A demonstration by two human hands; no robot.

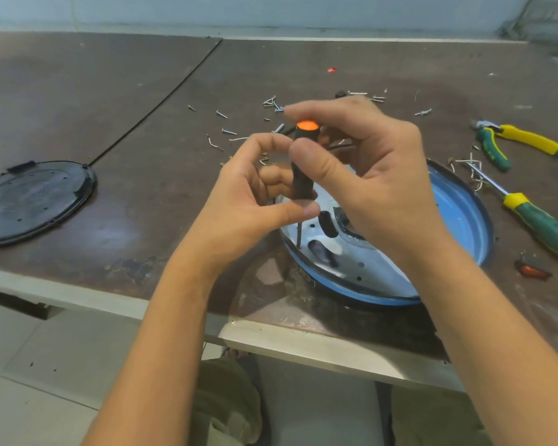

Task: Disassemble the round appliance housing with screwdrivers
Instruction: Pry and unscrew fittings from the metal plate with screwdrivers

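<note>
A round blue appliance housing [461, 217] with a silver metal plate [345, 262] inside lies near the table's front edge. A black screwdriver with an orange cap [303, 175] stands upright, its thin shaft reaching down to the plate at the left rim. My right hand [364, 175] pinches the handle's upper part between thumb and fingers. My left hand [255, 191] curls around the lower handle, thumb and fingers touching it. Both hands hide much of the housing's middle.
A black round cover [33, 201] lies at the left. Several loose screws [271, 104] are scattered behind the hands. Green-yellow pliers [509, 143] and a green-yellow screwdriver [535, 217] lie at the right, with a red rocker switch [533, 268] nearby. A seam [161, 101] crosses the brown table.
</note>
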